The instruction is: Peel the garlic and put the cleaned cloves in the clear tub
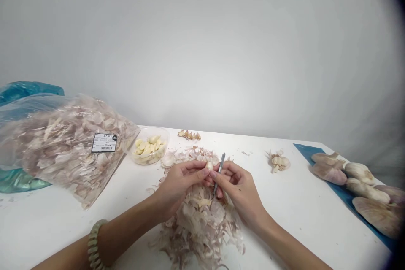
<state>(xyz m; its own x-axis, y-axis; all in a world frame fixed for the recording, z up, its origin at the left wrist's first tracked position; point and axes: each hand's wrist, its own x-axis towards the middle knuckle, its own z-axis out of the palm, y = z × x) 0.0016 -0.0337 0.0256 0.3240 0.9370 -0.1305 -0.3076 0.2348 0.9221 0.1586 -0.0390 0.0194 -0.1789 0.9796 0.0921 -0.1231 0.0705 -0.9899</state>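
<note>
Above peel heap (202, 228): garlic clove (209, 166), small, rounded, creamy white.

The left grip (177, 182) holds a garlic clove (209, 165), the right grip (242, 185) a metal tool (220, 164), above loose skins (202, 228).

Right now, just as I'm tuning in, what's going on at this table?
A person's left grip holds a garlic clove, while the right grip holds a slim metal tool close beside it. Below them lies a loose pile of papery skins. Peeled cloves sit in a clear container to the left, next to a bag of skins. To the right, whole garlic bulbs rest on a blue sheet.
</note>
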